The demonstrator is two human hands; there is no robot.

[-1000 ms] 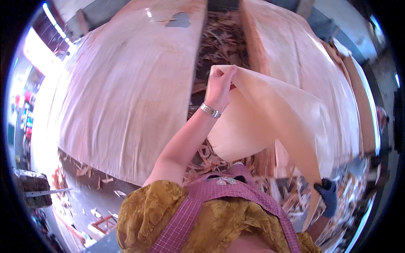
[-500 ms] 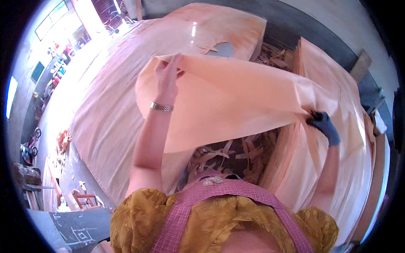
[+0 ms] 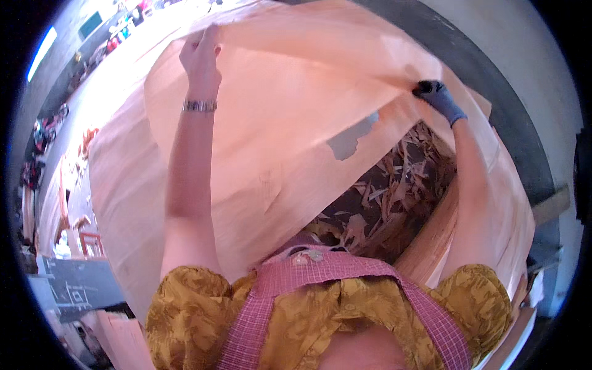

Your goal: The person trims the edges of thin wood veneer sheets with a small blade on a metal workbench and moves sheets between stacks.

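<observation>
A broad, thin sheet of pale wood veneer (image 3: 290, 80) is stretched between my raised hands, over a big stack of veneer (image 3: 123, 179) on the left. My left hand (image 3: 200, 58), bare with a metal band at the wrist, pinches its far left part. In a grey glove with dark fingertips, my right hand (image 3: 435, 98) grips the sheet's right side, bunching it into creases. Just below the sheet's lower edge, a ragged grey patch (image 3: 351, 140) shows on the stack. How far the sheet touches the stack I cannot tell.
A second veneer stack (image 3: 425, 225) rises at the right. Torn veneer scraps (image 3: 401, 179) litter the gap between the stacks. A grey wall (image 3: 518, 105) curves behind the right side. A grey board with white marks (image 3: 80, 283) lies at lower left.
Both hands have reached farther forward, carrying the veneer sheet away from the right stack and out over the left one. The view has shifted too; more of the scraps shows now.
</observation>
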